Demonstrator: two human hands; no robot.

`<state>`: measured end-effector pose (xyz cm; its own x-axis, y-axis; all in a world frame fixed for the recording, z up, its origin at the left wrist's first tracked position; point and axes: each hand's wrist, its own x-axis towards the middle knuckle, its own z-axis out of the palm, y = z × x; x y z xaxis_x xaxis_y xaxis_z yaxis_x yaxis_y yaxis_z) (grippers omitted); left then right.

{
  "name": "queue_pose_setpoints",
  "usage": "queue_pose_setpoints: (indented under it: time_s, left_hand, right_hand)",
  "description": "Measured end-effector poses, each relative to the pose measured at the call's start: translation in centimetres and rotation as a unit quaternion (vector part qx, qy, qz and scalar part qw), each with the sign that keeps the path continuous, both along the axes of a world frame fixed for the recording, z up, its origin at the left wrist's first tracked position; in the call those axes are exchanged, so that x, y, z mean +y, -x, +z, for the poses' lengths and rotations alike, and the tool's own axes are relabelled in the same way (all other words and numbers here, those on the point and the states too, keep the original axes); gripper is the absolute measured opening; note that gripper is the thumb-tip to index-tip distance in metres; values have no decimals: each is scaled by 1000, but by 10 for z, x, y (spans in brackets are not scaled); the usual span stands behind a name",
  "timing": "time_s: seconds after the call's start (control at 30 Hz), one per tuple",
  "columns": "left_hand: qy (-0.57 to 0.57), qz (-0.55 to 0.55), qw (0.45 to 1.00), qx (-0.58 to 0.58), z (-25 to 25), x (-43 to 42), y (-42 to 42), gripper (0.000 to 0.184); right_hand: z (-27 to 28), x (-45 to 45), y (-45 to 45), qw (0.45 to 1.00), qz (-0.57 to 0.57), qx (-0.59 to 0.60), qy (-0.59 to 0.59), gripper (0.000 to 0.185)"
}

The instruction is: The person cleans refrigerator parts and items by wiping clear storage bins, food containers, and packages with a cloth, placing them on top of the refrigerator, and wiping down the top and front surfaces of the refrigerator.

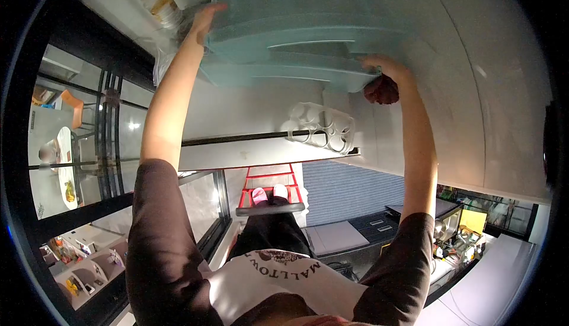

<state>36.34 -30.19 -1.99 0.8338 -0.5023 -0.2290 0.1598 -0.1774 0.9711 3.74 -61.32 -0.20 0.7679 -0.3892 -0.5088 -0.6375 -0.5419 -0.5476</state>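
A large translucent teal plastic container [284, 45], blurred, spans the space between my two hands on a pale surface. My left hand [207, 17] grips its left side, thumb stretched along it. My right hand [384, 65] is closed at its right edge, with most fingertips hidden. Under the right hand and wrist sits a crumpled dark red thing [381, 90]; I cannot tell whether the hand touches it. A clear plastic bag [164, 59] lies beside my left forearm. Nearer me, a clear plastic holder with round openings [321, 127] rests by the surface's front edge.
A jar [163, 7] with yellowish contents stands beyond my left hand. Below are a red ladder [269, 176] with my feet at it, a black-framed window [109, 107] on the left, and a cluttered counter [456, 249] at lower right.
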Motion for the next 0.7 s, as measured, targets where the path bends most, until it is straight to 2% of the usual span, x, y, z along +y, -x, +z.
queue_pose_setpoints:
  time_s: [0.03, 0.13, 0.23, 0.33, 0.43, 0.53, 0.63, 0.7]
  left_hand:
    - [-42, -14, 997, -61, 0, 0, -1, 40]
    - [-101, -1, 990, -94, 13, 1, 14, 43]
    - [-87, -49, 992, -78, -2, 0, -11, 46]
    - [-162, -20, 978, -132, 1, -1, -8, 46]
    - [-214, -6, 964, -155, 15, -4, 8, 46]
    - [-279, -87, 920, -262, 15, -1, -4, 48]
    - [-199, 1, 946, -255, 39, 8, 14, 41]
    - [-54, 70, 886, -455, 66, 13, 38, 31]
  right_hand:
    - [2, 1, 0, 1000, 18, 3, -9, 66]
    - [15, 22, 7, 997, -68, 10, 42, 73]
    - [3, 10, 9, 999, -34, -32, -6, 73]
    - [16, 16, 21, 991, -126, -32, 38, 66]
    - [17, 2, 35, 994, -69, -83, -6, 65]
    - [41, 22, 59, 983, -138, -119, -6, 57]
    - [45, 34, 93, 975, -141, -163, 47, 45]
    - [59, 63, 117, 986, -156, -62, -3, 42]
